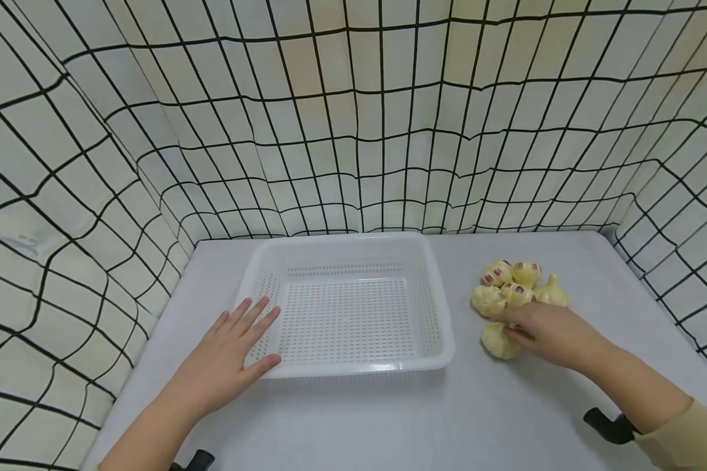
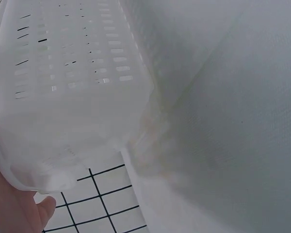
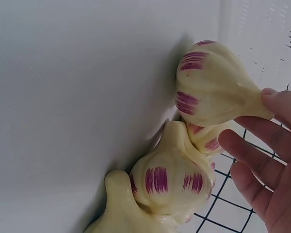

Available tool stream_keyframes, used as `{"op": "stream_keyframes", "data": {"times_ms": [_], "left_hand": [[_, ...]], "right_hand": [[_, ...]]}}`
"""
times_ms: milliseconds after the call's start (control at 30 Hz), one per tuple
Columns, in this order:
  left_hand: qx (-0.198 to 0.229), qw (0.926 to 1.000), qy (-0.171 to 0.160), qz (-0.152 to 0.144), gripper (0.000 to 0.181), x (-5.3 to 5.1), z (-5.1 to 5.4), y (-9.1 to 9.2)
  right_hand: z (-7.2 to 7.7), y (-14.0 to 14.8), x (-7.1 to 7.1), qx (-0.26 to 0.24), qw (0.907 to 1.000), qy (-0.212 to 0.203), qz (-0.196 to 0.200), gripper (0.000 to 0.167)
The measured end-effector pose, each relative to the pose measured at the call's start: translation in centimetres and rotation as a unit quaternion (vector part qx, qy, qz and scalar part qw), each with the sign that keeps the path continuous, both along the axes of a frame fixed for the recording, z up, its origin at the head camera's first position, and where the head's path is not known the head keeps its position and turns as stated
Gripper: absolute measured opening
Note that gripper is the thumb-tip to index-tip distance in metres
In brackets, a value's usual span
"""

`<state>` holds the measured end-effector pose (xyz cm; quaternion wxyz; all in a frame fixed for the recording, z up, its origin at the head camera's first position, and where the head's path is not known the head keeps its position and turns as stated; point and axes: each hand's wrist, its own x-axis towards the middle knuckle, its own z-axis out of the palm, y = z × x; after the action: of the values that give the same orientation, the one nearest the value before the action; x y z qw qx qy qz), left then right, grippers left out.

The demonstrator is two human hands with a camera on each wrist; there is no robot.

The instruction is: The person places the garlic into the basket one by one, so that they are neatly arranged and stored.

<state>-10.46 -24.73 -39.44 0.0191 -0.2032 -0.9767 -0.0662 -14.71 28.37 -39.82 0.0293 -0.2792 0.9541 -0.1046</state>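
A white perforated plastic basket (image 1: pixel 353 367) sits on the table, its near wall and slots also filling the left part of the left wrist view. My left hand (image 1: pixel 226 360) lies with spread, straight fingers over the basket's left rim. To the right of the basket, my right hand (image 1: pixel 556 333) pinches a garlic bulb (image 3: pixel 208 82) by its stem between thumb and fingers. Purple streaks mark this pale bulb, which appears nearest me in the head view. Right behind it are several other garlic bulbs (image 3: pixel 167 182), clustered together and partly covered by my right hand.
A white table (image 1: pixel 353 425) carries everything. Black wire grid (image 1: pixel 383 131) over pale sheeting rises at the back and both sides. Black curved pieces (image 1: pixel 609 425) show beside both forearms. Table surface lies between the basket and the garlic.
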Motion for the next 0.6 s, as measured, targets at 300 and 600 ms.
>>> {"op": "stream_keyframes", "data": {"times_ms": [300,600], "left_hand": [[0.004,1.0000,-0.003,0.002,0.076,0.1,0.0,0.1],[0.007,0.9999,0.009,-0.004,0.075,0.1,-0.1,0.0]], "right_hand": [[0.5,0.2,0.0,-0.007,0.9998,0.016,-0.001,0.026],[2.5,0.3,-0.5,-0.022,0.9992,0.019,-0.029,0.024]]}}
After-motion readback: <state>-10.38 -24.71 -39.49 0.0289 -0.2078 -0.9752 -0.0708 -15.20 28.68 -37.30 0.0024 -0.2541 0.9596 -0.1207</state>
